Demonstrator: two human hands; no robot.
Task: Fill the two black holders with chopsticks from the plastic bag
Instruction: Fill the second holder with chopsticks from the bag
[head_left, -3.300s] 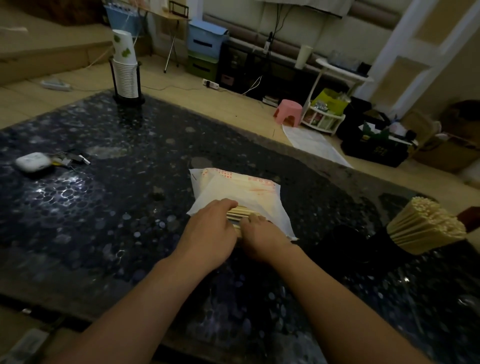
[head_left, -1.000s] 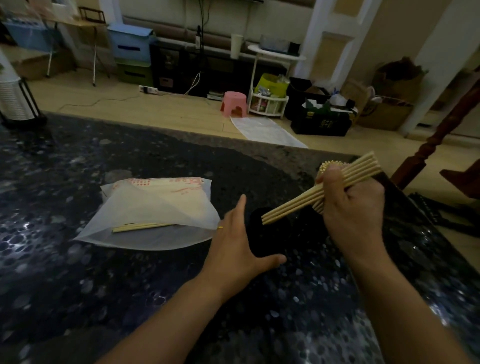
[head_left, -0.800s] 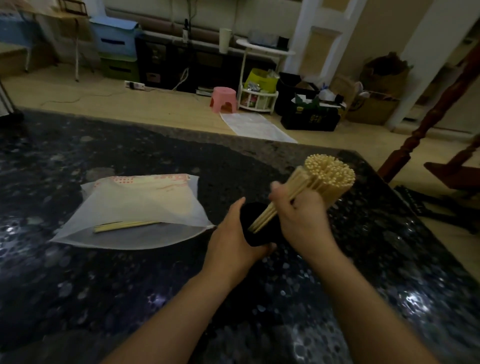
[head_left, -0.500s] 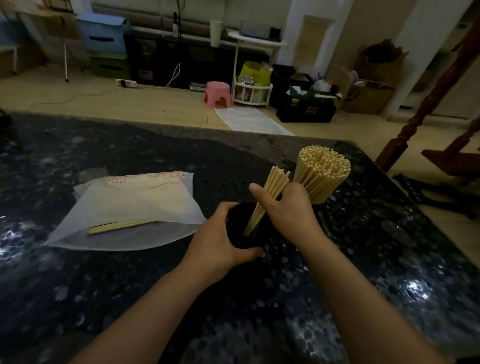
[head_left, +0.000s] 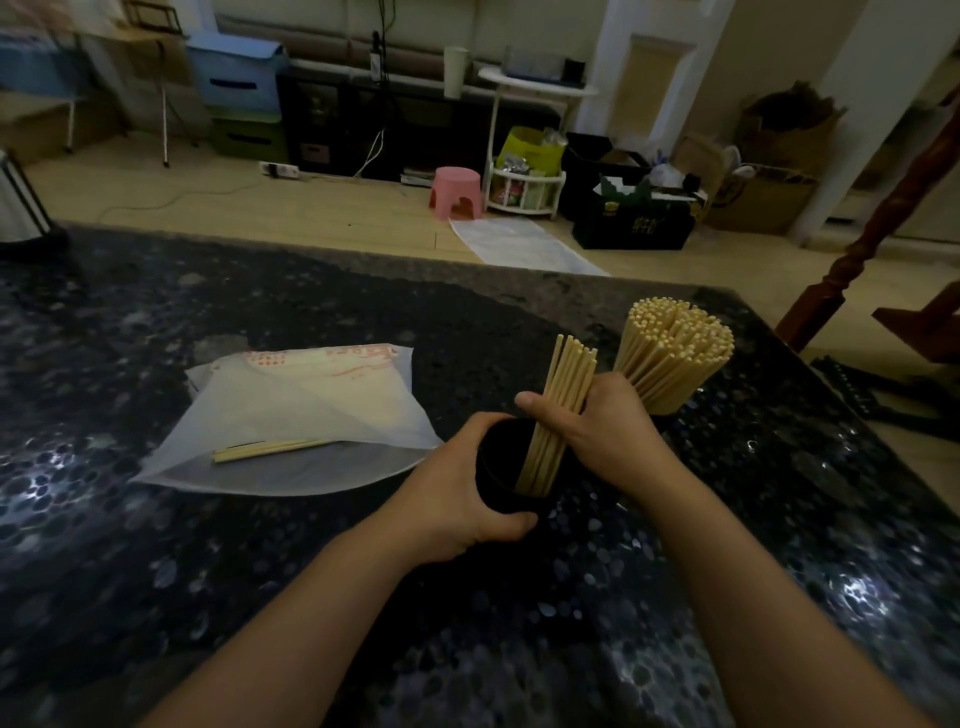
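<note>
Right hand (head_left: 597, 431): fingers and thumb curled round a bundle of chopsticks (head_left: 558, 410), lower ends inside the near black holder (head_left: 498, 478).
Left hand (head_left: 457, 488): wrapped round that holder's left side, thumb at the front.
Far holder (head_left: 670, 408): just behind the right hand, packed with a full sheaf of chopsticks (head_left: 675, 353); body mostly hidden.
Plastic bag (head_left: 306, 415): flat on the dark speckled table (head_left: 208, 571), left of the hands, a few loose chopsticks (head_left: 270, 449) at its open edge.

pink stool (head_left: 455, 190), white rack (head_left: 524, 189), black crate (head_left: 634, 228), blue drawers (head_left: 236, 75)

Pale wooden chopsticks (head_left: 563, 395), translucent plastic bag (head_left: 291, 415), glossy speckled table (head_left: 156, 519)
</note>
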